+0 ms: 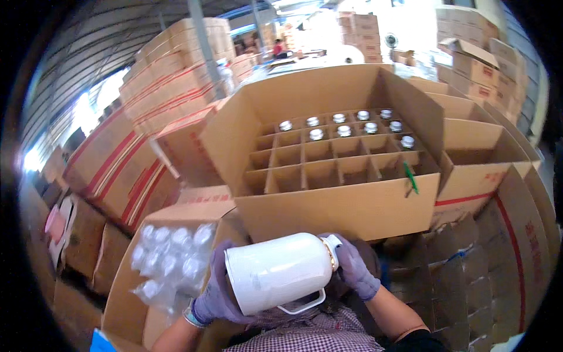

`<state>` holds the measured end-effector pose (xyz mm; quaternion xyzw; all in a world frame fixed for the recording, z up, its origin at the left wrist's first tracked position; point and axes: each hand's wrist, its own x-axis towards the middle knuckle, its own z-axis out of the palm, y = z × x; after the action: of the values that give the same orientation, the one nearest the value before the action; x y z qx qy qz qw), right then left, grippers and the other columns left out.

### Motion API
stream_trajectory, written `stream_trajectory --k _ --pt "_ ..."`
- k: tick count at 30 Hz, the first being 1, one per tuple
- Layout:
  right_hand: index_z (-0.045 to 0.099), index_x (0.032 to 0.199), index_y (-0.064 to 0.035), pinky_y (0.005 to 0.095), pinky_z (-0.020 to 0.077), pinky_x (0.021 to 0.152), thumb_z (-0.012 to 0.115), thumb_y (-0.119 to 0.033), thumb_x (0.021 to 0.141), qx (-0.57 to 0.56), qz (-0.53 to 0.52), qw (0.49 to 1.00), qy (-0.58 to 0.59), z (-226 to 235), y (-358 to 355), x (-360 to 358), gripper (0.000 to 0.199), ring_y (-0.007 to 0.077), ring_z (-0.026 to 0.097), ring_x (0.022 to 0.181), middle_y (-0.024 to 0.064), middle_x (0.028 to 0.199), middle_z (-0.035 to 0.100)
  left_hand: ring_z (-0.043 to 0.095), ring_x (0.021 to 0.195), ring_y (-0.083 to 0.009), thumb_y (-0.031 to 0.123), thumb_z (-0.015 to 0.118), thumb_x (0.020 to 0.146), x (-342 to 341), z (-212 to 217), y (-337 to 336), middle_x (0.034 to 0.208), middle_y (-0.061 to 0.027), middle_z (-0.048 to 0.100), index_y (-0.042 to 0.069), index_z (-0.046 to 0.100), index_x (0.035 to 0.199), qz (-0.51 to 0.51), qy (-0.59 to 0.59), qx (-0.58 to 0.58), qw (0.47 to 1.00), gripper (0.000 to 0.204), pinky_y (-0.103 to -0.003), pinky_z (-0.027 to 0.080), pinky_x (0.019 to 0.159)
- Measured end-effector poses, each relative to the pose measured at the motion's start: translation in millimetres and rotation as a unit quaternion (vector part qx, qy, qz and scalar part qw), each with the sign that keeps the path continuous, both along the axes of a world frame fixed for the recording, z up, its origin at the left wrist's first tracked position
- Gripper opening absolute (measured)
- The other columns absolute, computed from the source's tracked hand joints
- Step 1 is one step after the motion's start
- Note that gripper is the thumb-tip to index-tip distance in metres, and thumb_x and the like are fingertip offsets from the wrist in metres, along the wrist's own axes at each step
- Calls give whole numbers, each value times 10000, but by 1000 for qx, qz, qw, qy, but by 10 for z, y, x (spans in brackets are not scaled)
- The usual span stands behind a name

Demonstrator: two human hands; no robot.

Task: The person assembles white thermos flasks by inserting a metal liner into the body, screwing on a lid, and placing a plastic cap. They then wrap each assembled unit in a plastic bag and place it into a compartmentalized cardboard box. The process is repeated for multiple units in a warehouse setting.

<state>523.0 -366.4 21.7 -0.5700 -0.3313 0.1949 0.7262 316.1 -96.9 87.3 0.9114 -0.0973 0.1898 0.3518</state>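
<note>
I hold a white jug-shaped bottle (275, 271) with a handle sideways, close to my chest. My left hand (214, 293), in a purple glove, cups its base. My right hand (356, 267), also gloved, grips its neck and cap end. Just beyond stands a large open cardboard box (346, 208) with a grid of cardboard dividers. Several capped bottles (343, 124) fill the far cells; the near cells are bare. A green pen (410, 176) lies on the box's right front edge.
An open box of plastic-wrapped white bottles (170, 255) sits at my lower left. Another open box (478, 161) stands to the right. Stacks of red-striped cartons (170, 76) rise at left and back right. A person in red (277, 48) is far off.
</note>
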Motion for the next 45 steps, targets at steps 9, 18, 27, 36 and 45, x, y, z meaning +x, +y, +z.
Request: stream_trajectory --k 9,18,27,36,45 --pt "547 1253 -8 390 495 959 682 -225 702 12 -211 953 -216 189 -807 144 607 294 629 1060 162 1161 623 483 1334 -317 668 813 641 983 -139 -696 1474 -172 449 40 291 1535 -67 -19 -508 859 1211 -466 422 1089" --pt "584 1261 22 380 406 1083 463 -430 1024 -3 -30 999 -32 -149 -645 440 524 263 602 1163 157 1223 638 564 1191 -348 574 867 557 753 186 -768 1346 -217 517 -38 389 1425 5 -33 -200 979 1164 -437 467 1013" --pt "625 1174 -3 379 478 915 446 -348 1033 -52 -136 989 -27 -56 -595 470 413 272 634 1003 144 1104 679 553 1192 -382 701 767 615 869 -38 -587 1342 -206 517 54 557 1310 -47 -102 -47 993 973 -486 473 1000" --pt "697 754 -83 356 496 571 706 -336 732 -212 -254 816 -474 1395 -1416 187 254 284 649 650 128 818 673 506 1302 -292 511 685 827 1528 -414 -563 1433 -112 520 105 422 1491 -96 267 -681 675 822 -450 411 1109" --pt "525 1205 -35 407 512 881 590 -669 876 81 -500 837 -205 -74 -1734 469 717 214 611 997 97 1089 601 453 1318 -475 638 785 685 3753 133 -397 1468 -278 416 98 385 1508 34 69 289 954 1063 -507 382 1109"
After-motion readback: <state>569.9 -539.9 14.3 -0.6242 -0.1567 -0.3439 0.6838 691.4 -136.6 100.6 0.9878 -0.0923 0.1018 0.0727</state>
